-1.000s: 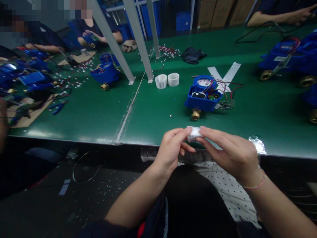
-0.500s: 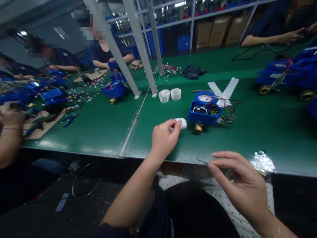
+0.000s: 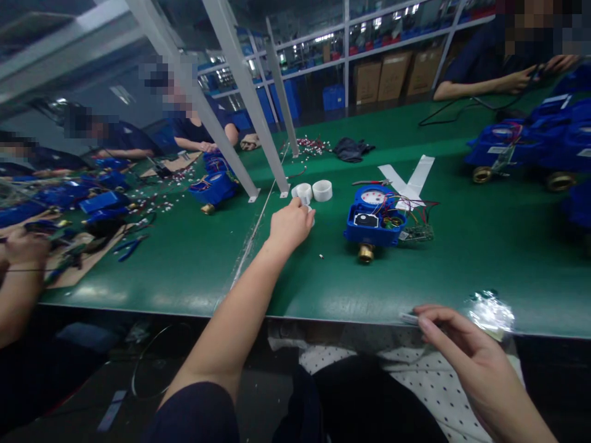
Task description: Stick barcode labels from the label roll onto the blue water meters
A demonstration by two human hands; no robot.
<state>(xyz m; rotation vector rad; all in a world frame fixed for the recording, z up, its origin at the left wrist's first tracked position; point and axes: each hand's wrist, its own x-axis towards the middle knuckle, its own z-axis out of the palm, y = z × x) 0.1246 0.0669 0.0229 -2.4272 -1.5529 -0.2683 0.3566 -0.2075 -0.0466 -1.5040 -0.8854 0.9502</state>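
My left hand is closed on a white roll, mostly hidden by the fingers, just in front of two white tape rolls standing on the green table. Between the thumb and fingers of my right hand, at the table's front edge, is a small thin strip, too blurred to name. A blue meter with a round dial, brass fitting and loose wires sits between and beyond my hands. Its green circuit board lies at its right side. White strips form a V behind it.
Shiny clear plastic lies by the right front edge. More blue meters stand at the right. Grey posts rise from the table. A co-worker's hand, pliers and meters are at the left. People sit across the table.
My left hand has moved left and away from me with the white roll, up to the other rolls. My right hand has shifted right and nearer. A tiny white piece now shows on the table.
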